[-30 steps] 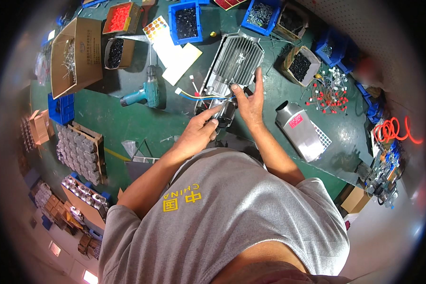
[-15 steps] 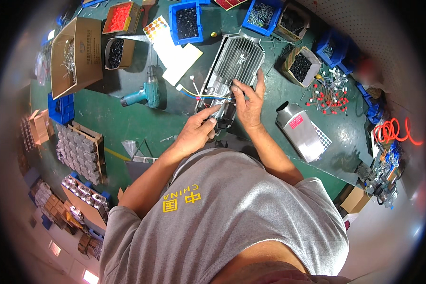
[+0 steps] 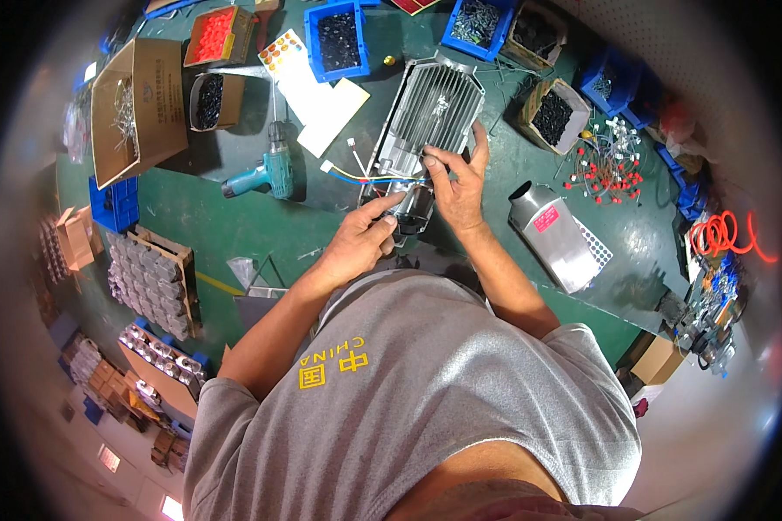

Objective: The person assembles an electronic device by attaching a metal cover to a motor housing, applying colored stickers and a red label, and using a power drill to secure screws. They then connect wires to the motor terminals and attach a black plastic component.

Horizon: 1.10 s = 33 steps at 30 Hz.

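Observation:
A silvery finned metal housing [image 3: 433, 108] lies slightly tilted on the green bench before me, its black round end [image 3: 414, 211] toward my body. My left hand [image 3: 361, 239] grips this near end from the left, index finger and thumb against its side. Around the right edge of the housing curls my right hand [image 3: 458, 189], with thumb and index finger over the lower end of the fins. Between the hands, a bundle of yellow, blue and red wires [image 3: 356, 179] crosses the housing, white plugs sticking out to the left. What the right fingertips touch underneath is hidden.
Left of the housing lies a teal cordless drill [image 3: 274, 172]. Paper sheets [image 3: 321, 113] and a blue bin of black parts [image 3: 338, 43] are beyond. At right are a metal sleeve [image 3: 554, 239], a heap of red-tipped wires [image 3: 606, 165] and a box of black parts [image 3: 554, 117].
The whole view has shifted very slightly. Both hands keep nearly the same hold on the housing, and the wires lie almost as before.

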{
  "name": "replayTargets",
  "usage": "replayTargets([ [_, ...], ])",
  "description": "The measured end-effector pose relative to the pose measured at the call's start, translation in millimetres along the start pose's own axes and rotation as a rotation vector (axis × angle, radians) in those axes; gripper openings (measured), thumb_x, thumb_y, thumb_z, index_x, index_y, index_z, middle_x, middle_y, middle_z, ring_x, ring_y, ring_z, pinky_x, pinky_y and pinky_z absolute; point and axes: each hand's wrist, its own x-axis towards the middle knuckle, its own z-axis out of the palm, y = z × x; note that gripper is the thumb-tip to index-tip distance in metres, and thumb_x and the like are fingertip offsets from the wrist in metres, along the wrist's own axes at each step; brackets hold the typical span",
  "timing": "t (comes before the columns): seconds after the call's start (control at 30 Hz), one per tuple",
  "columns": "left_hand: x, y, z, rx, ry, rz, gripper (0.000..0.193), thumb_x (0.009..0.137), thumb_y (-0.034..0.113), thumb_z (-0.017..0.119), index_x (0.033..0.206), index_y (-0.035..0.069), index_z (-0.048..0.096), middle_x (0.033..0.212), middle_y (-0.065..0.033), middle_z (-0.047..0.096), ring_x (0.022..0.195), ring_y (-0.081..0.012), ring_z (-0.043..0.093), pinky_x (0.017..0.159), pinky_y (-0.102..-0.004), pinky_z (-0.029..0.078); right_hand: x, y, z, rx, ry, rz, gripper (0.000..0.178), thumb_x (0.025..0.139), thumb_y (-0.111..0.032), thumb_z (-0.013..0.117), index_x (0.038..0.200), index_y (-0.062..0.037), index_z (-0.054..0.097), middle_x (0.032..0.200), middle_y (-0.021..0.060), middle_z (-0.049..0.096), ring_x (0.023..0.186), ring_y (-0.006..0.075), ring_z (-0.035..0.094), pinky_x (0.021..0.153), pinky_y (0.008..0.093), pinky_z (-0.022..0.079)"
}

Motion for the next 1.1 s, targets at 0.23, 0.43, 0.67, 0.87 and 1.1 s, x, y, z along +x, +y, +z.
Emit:
replayTargets([
  [0.23,6,-7,-4,0.015,-0.005,0.035,0.044,0.107,0.017,0.05,0.151,0.015,0.05,0.069,0.0018,0.053,0.05,-0.0041,0.039,0.045,-0.0216,0.032,0,3,-6,-0.047,-0.052,-0.029,0.028,0.081,-0.016,0.083,0.109,-0.0152,0.08,0.159,0.0272,0.03,0.147,0.0434,0.031,0.12,0.0487,0.027],
  [0.43,-11,5,-8,0.052,0.041,0.009,0.044,0.108,0.017,0.05,0.152,0.016,0.049,0.069,0.0019,0.052,0.05,-0.0036,0.038,0.044,-0.0209,0.032,-2,7,-6,-0.005,-0.042,-0.029,0.029,0.08,-0.013,0.082,0.108,-0.0154,0.079,0.158,0.0297,0.03,0.146,0.0464,0.032,0.119,0.0503,0.028],
  [0.67,-8,16,9,-0.055,0.061,0.005,0.044,0.108,0.015,0.048,0.153,0.015,0.047,0.07,0.0011,0.052,0.049,-0.0022,0.036,0.041,-0.0194,0.028,-1,8,-6,0.025,-0.047,-0.033,0.028,0.078,-0.006,0.08,0.105,-0.0126,0.078,0.159,0.0311,0.027,0.147,0.0471,0.032,0.12,0.0488,0.03],
  [0.87,-3,17,14,-0.074,0.074,0.003,0.045,0.109,0.015,0.047,0.153,0.013,0.045,0.071,-0.0002,0.052,0.048,-0.0017,0.036,0.04,-0.0191,0.027,0,7,-5,0.043,-0.03,-0.038,0.026,0.078,-0.007,0.08,0.103,-0.012,0.079,0.158,0.0297,0.029,0.147,0.0464,0.032,0.12,0.0477,0.03],
  [1.1,-5,18,19,-0.085,0.096,0.023,0.045,0.108,0.013,0.048,0.152,0.012,0.047,0.071,0.0009,0.051,0.047,-0.0025,0.036,0.04,-0.0203,0.028,1,7,-6,0.052,-0.034,-0.04,0.027,0.077,-0.006,0.08,0.104,-0.0119,0.079,0.159,0.0299,0.029,0.147,0.0469,0.032,0.12,0.048,0.03],
])
